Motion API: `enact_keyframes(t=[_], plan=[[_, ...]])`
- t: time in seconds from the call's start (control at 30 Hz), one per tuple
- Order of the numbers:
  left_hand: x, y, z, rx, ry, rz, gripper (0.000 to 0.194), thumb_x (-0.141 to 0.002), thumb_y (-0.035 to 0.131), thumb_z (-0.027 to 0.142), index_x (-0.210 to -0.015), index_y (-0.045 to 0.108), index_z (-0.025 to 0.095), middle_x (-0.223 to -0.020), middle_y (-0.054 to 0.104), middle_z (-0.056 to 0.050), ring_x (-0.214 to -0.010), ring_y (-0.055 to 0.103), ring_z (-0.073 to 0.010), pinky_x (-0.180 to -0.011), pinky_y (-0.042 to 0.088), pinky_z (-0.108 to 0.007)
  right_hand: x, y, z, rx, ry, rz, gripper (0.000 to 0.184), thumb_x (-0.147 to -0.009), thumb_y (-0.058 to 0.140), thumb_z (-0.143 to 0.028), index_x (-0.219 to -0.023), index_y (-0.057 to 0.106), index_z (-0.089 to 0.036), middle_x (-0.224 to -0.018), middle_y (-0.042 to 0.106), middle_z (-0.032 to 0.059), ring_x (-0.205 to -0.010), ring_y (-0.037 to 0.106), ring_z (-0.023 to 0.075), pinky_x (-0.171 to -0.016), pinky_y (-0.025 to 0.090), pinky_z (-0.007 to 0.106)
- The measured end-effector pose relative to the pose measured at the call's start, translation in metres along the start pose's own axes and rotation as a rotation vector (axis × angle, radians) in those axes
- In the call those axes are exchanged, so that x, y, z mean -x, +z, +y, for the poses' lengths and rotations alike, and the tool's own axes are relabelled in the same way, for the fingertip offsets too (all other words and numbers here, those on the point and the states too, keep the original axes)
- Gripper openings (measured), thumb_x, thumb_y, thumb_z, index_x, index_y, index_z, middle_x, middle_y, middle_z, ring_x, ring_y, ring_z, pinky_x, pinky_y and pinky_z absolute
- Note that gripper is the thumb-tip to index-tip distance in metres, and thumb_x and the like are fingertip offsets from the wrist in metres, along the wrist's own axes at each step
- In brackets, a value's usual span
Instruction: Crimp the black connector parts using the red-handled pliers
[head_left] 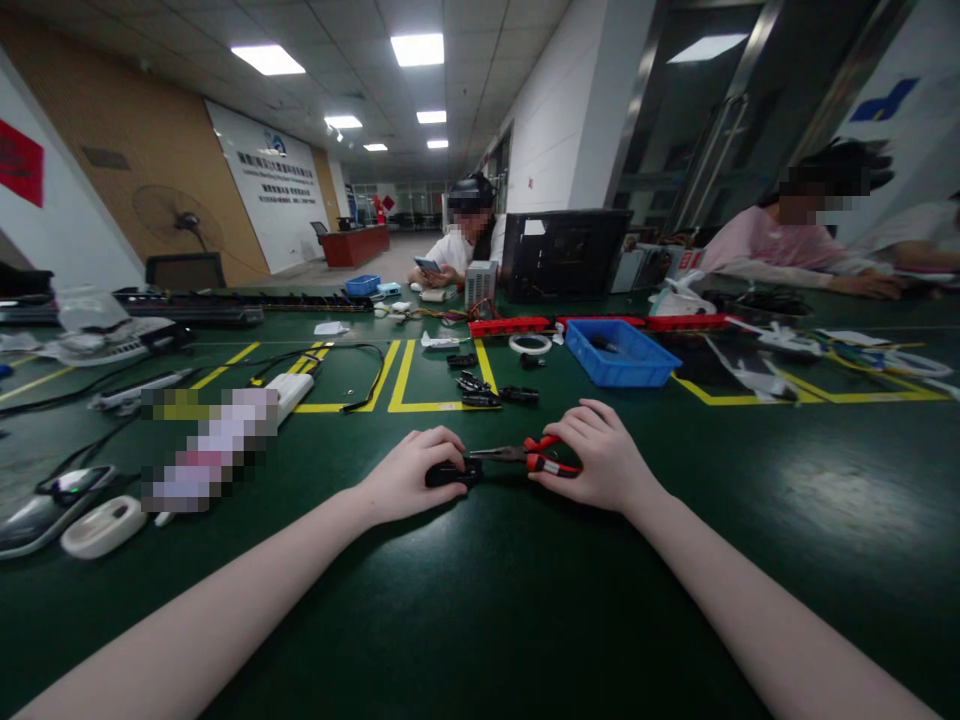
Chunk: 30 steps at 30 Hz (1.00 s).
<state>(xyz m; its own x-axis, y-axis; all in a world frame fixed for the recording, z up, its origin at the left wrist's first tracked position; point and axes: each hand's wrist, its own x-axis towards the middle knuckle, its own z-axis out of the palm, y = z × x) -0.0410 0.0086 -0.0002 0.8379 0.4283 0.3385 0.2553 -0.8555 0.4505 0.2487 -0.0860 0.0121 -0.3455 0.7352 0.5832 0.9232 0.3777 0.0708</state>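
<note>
My left hand [415, 475] is closed around a small black plastic part [454, 474] just above the green table [480, 610]; the part's exact kind is hard to make out. In my right hand [600, 455] are long-nose pliers [536, 456] with red and black handles. Their tapered jaws point left and reach the right end of the black part; whether they grip it is too small to tell. Beyond my hands lie several loose black parts [480, 390] near a yellow-taped rectangle.
A blue bin [622, 355] stands behind my right hand, with a white ring [529, 344] left of it. Red strips [510, 327] and a black computer case [562, 255] are farther back. Cables and a white device [105, 527] lie left. Other people sit across and at right.
</note>
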Motion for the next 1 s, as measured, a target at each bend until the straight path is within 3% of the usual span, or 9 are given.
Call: enact_keyframes(t=[0.23, 0.5, 1.0], plan=[[0.0011, 0.0024, -0.0011, -0.133, 0.063, 0.009, 0.012, -0.09, 0.064, 0.028, -0.101, 0.068, 0.024, -0.118, 0.061, -0.004, -0.11, 0.057, -0.0224, -0.098, 0.041, -0.044, 0.0001, 0.0018, 0.0004, 0.002, -0.021, -0.003, 0.044, -0.074, 0.068, -0.056, -0.092, 0.067, -0.016, -0.087, 0.067, 0.0097, -0.089, 0.062, 0.0254, -0.104, 0.038, 0.05], [0.0009, 0.0026, -0.0011, -0.112, 0.103, 0.018, 0.009, -0.09, 0.063, 0.024, -0.098, 0.068, 0.024, -0.119, 0.061, -0.003, -0.113, 0.055, -0.0219, -0.103, 0.039, -0.044, -0.001, 0.0012, -0.0008, 0.003, -0.017, -0.018, 0.044, -0.074, 0.068, -0.057, -0.093, 0.067, -0.017, -0.088, 0.068, 0.0094, -0.09, 0.062, 0.0255, -0.103, 0.039, 0.051], [-0.0065, 0.0003, -0.0041, 0.177, -0.162, -0.084, 0.006, -0.084, 0.069, 0.022, -0.084, 0.065, 0.017, -0.115, 0.057, -0.007, -0.106, 0.058, -0.0221, -0.097, 0.046, -0.04, -0.001, 0.0011, -0.0007, -0.015, -0.02, -0.009, 0.043, -0.073, 0.068, -0.057, -0.092, 0.066, -0.018, -0.087, 0.067, 0.0084, -0.089, 0.062, 0.025, -0.103, 0.038, 0.049]])
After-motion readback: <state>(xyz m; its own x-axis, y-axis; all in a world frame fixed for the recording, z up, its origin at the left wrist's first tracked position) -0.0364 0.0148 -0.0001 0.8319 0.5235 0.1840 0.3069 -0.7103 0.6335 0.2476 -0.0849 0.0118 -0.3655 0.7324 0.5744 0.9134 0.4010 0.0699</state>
